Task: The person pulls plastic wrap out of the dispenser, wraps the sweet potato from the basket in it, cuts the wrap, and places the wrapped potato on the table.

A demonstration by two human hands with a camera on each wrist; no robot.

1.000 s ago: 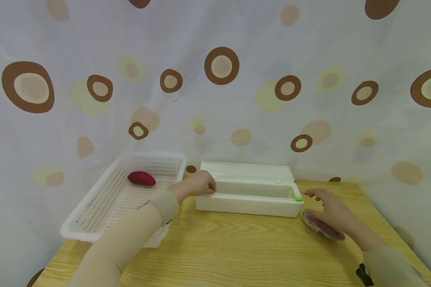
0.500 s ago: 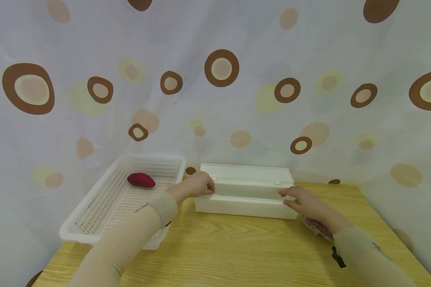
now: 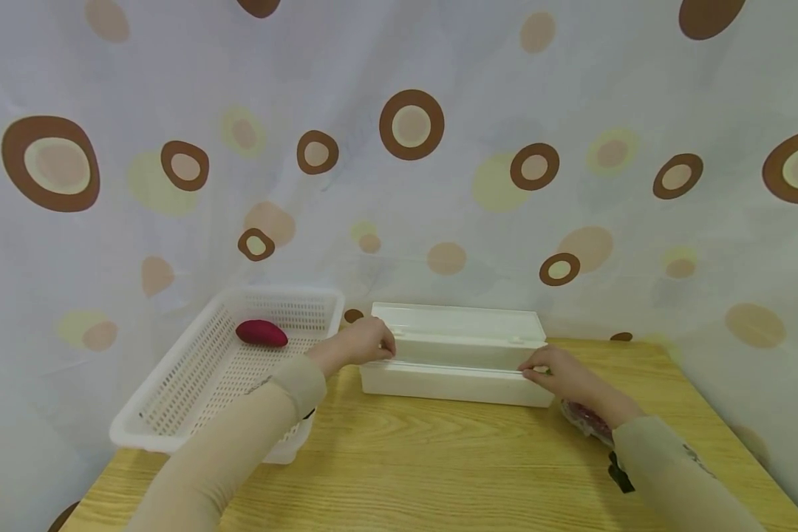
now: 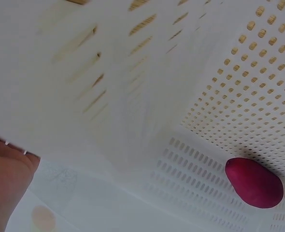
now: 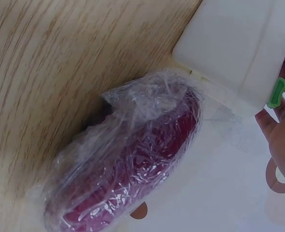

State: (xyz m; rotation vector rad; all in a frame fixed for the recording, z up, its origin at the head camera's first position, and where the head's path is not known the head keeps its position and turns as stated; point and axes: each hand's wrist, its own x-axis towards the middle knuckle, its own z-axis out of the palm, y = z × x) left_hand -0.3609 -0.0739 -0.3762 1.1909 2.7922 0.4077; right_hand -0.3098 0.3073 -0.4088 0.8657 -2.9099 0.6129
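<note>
A long white cling film dispenser stands with its lid tipped back. At its left end, my left hand pinches at the front rim with curled fingers. My right hand pinches at the right end, beside the green slider. A thin shiny line along the rim between them looks like the cling film's edge; the film itself is hard to make out. Below the right hand, a sweet potato wrapped in crinkled film lies on the table, partly hidden in the head view by that hand and forearm.
A white slotted plastic basket stands at the left, under the left forearm. An unwrapped purple-red sweet potato lies in it. Behind the wooden table hangs a patterned curtain.
My right hand has moved left from above the wrapped sweet potato to the dispenser's right end, and its spread fingers have closed into a pinch. The left hand has stayed in place.
</note>
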